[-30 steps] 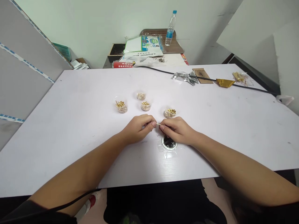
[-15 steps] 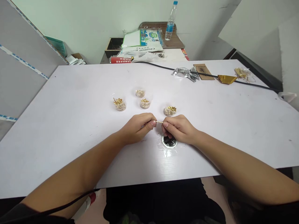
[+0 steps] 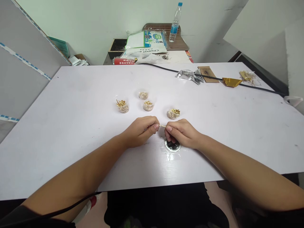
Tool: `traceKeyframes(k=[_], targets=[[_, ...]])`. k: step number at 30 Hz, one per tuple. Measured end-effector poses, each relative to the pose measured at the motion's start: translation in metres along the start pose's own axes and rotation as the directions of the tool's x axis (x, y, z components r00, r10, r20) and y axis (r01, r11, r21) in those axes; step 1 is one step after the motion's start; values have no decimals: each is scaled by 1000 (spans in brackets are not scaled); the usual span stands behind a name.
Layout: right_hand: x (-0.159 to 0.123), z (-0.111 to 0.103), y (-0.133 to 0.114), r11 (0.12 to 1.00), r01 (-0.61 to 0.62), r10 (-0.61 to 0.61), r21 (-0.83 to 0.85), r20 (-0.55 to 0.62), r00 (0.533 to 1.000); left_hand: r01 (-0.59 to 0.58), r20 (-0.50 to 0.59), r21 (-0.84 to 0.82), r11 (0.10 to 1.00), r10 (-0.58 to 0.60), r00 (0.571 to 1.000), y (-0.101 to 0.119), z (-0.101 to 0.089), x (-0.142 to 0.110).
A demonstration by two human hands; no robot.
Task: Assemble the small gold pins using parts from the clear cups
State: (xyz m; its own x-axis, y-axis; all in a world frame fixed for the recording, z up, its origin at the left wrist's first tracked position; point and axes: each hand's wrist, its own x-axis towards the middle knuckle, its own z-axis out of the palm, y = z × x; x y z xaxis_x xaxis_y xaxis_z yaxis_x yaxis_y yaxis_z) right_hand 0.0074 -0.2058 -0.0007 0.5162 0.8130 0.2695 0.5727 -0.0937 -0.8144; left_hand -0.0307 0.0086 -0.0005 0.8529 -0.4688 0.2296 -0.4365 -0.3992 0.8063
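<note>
My left hand (image 3: 142, 130) and my right hand (image 3: 180, 133) meet over the white table (image 3: 71, 120), both pinched on the ends of one thin gold pin (image 3: 162, 126). Beneath my right hand a round hole with a dark inside (image 3: 172, 145) is set in the table under clear tape. Just beyond the hands stand several small clear cups of gold pins: one at the right (image 3: 173, 113), one in the middle (image 3: 148, 105), one at the left (image 3: 123, 106) and one further back (image 3: 143, 95).
A black cable (image 3: 251, 87) runs across the far right of the table, past silver foil (image 3: 187, 75), a brown card (image 3: 208, 74) and gold foil (image 3: 231, 82). Behind the table lie papers, bags (image 3: 144, 44) and a water bottle (image 3: 175, 22).
The hands have stayed pinched together on the pin, shifting only slightly. The camera view has moved a little.
</note>
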Motion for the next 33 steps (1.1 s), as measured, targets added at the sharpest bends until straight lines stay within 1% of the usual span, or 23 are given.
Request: traceKeyframes(k=[4, 9, 12, 14, 15, 16, 17, 18, 19, 21, 22, 23, 24, 26, 28, 29, 31, 33], targets=[[0, 0, 0, 999, -7, 7, -39, 8, 1000, 15, 12, -19, 1000, -15, 1000, 1, -1, -1], [-1, 1, 3, 998, -10, 11, -67, 20, 1000, -51, -11, 58, 997, 51, 999, 2, 0, -1], [0, 1, 4, 998, 15, -14, -69, 26, 1000, -114, -55, 120, 986, 121, 991, 3, -1, -1], [1, 0, 3, 995, 33, -30, -98, 32, 999, -174, -145, 206, 963, 206, 968, 4, -7, -2], [2, -1, 3, 992, 42, -39, -120, 31, 999, -195, -226, 265, 944, 258, 939, 4, -11, -3], [2, -1, 3, 989, 51, -47, -142, 30, 998, -200, -328, 328, 923, 310, 892, 3, -17, -4], [2, -1, 2, 985, 58, -54, -162, 27, 998, -184, -442, 384, 905, 355, 824, 1, -24, -6], [2, -1, 2, 982, 61, -57, -176, 27, 998, -146, -550, 424, 894, 382, 743, -1, -32, -7], [2, -1, 2, 981, 63, -59, -186, 27, 998, -101, -633, 450, 887, 397, 665, -3, -40, -9], [2, -1, 2, 979, 62, -58, -192, 29, 998, -4, -725, 491, 871, 412, 553, -9, -55, -11], [2, -1, 3, 979, 63, -58, -192, 29, 998, 67, -754, 495, 866, 390, 528, -12, -61, -12], [2, -1, 3, 980, 64, -60, -191, 28, 998, 132, -775, 494, 860, 366, 515, -14, -66, -12], [2, -1, 3, 980, 68, -64, -188, 27, 998, 183, -784, 496, 849, 348, 514, -17, -70, -12], [2, -1, 3, 979, 71, -68, -189, 25, 997, 245, -775, 515, 821, 324, 542, -22, -73, -12], [2, -1, 3, 978, 78, -75, -191, 25, 997, 261, -751, 537, 802, 314, 581, -25, -75, -12], [2, -1, 3, 978, 83, -80, -192, 25, 997, 266, -746, 537, 800, 304, 593, -26, -75, -12], [1, -1, 4, 976, 89, -85, -198, 29, 996, 282, -757, 513, 811, 272, 594, -28, -75, -12], [1, -2, 4, 974, 90, -83, -206, 39, 996, 298, -779, 478, 827, 242, 578, -28, -76, -12]])
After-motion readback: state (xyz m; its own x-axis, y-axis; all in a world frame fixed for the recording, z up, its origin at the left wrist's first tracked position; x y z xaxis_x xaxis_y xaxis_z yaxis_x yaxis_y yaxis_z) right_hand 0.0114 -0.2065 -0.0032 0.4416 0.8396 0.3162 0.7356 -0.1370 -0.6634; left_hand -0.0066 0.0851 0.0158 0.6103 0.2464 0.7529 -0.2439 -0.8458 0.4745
